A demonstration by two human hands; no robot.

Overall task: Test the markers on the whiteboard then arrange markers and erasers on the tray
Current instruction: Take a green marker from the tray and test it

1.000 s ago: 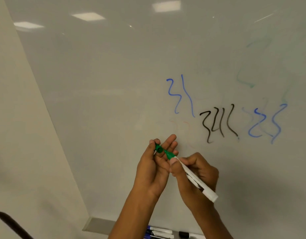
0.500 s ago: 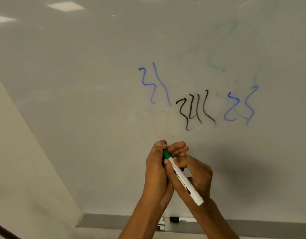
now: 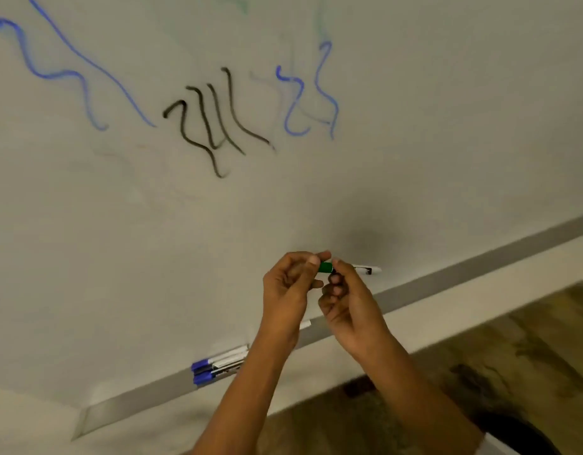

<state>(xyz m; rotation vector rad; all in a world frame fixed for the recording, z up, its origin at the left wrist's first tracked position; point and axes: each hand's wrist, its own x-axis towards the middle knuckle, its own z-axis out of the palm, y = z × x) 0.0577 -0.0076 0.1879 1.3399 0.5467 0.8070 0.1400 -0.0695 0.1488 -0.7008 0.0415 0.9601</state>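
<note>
fingers of both hands meet on the green marker (image 3: 326, 267) in front of the whiteboard (image 3: 415, 93), above its tray (image 3: 145, 397). left hand (image 3: 288, 290) pinches the green cap end; right hand (image 3: 346, 300) grips the white barrel, which runs rightward, roughly level and parallel to the tray. whether the cap is seated i cannot tell. two blue-capped markers (image 3: 214, 367) lie on the tray, lower left, nearer the left hand. setting this one down means lowering it along that same axis.
</note>
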